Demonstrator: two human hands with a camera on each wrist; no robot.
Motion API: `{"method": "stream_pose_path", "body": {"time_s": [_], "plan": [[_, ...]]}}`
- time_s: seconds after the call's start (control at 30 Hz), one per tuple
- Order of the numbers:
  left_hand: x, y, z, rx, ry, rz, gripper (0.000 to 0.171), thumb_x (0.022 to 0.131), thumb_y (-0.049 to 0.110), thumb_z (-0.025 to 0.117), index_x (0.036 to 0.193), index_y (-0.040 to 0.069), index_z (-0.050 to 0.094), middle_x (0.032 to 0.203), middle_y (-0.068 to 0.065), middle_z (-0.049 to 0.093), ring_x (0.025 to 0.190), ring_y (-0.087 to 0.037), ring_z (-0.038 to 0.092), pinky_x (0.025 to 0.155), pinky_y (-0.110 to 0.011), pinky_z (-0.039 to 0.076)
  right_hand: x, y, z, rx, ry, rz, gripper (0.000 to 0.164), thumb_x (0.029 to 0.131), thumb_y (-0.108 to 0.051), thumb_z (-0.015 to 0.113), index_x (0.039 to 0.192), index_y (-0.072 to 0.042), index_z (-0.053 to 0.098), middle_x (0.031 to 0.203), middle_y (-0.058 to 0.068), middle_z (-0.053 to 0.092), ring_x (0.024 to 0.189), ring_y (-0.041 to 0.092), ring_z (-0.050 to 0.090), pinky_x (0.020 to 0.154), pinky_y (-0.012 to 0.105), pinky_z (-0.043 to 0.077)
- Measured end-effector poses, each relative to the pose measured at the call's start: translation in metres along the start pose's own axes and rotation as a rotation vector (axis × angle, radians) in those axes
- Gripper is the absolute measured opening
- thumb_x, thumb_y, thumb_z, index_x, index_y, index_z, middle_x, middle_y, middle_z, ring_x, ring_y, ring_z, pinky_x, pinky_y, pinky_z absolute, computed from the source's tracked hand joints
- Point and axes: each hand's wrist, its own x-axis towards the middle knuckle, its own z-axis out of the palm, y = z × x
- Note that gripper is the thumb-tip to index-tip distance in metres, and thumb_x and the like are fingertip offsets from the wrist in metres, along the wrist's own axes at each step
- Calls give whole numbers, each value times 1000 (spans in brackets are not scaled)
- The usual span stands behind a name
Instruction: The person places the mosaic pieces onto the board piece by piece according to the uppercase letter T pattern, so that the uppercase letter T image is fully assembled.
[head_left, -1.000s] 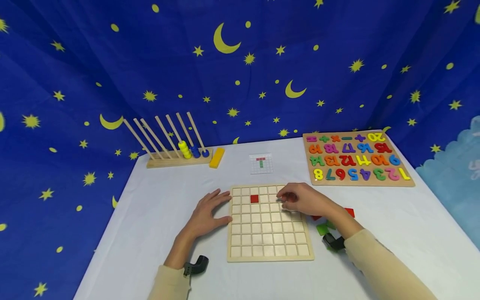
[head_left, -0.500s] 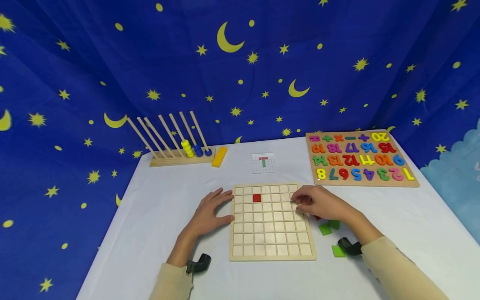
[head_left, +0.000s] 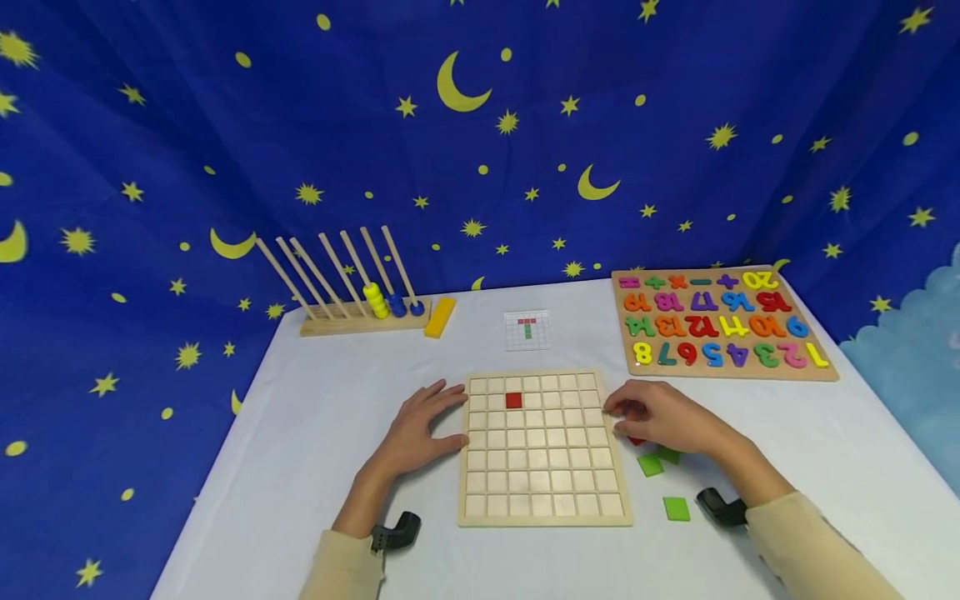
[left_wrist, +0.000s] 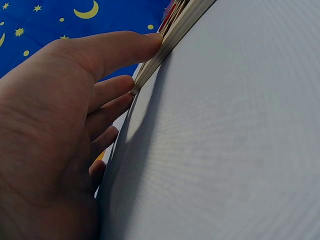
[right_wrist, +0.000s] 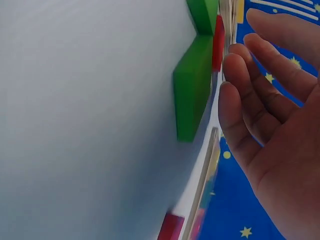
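Note:
A wooden grid board (head_left: 540,518) lies on the table, with one red square tile (head_left: 513,401) in its second row. My left hand (head_left: 417,429) is spread at the board's left edge; in the left wrist view its thumb and fingertips touch the side. Just past the right edge hovers my right hand (head_left: 660,414), fingers loosely bent with nothing between them. Beneath it another red tile (head_left: 636,441) is partly covered. Green tiles (head_left: 650,464) lie close by, one green tile (head_left: 677,508) apart nearer the front. The right wrist view shows a further red tile (right_wrist: 171,227).
Behind the board lies a small pattern card (head_left: 527,330) with a red and green T. A peg abacus (head_left: 360,321) with yellow and blue beads stands back left, beside a yellow block (head_left: 439,317). A number puzzle board (head_left: 731,371) lies back right.
My right hand has moved right, from over the board's upper right squares to above the loose tiles. The left hand stays at the board's edge. The head view has shifted slightly.

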Motion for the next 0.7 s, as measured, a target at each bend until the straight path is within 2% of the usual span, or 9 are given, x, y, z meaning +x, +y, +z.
{"method": "stream_pose_path", "body": {"time_s": [0.13,0.3,0.53,0.7], "plan": [[-1,-2,0,-2,-6,-13,65,80,50,74,138,29,54,146,20,40,142,-13,20,116,-42,11,-3,2,-2,-6,-7,31,25,85,-21,75,108,-15,68,91,-10,62,79,13,54,68,25,50],[-1,-2,0,-8,6,8,65,80,49,74,138,27,54,146,16,42,142,-16,22,116,-44,13,-8,5,-4,-4,-18,80,27,84,-23,76,109,-16,68,93,-9,63,81,13,54,72,26,51],[-1,0,-1,-20,13,27,65,80,46,76,137,23,55,146,11,44,141,-21,24,115,-48,14,-14,9,-7,-13,-31,98,30,82,-28,77,109,-18,68,99,-10,63,87,12,55,79,31,52],[0,-1,-1,-17,-6,11,65,80,47,75,137,24,55,146,12,43,142,-18,22,116,-44,12,-17,10,-8,-6,-53,110,33,80,-26,79,111,-19,68,102,-10,62,90,15,54,83,36,51]]}}
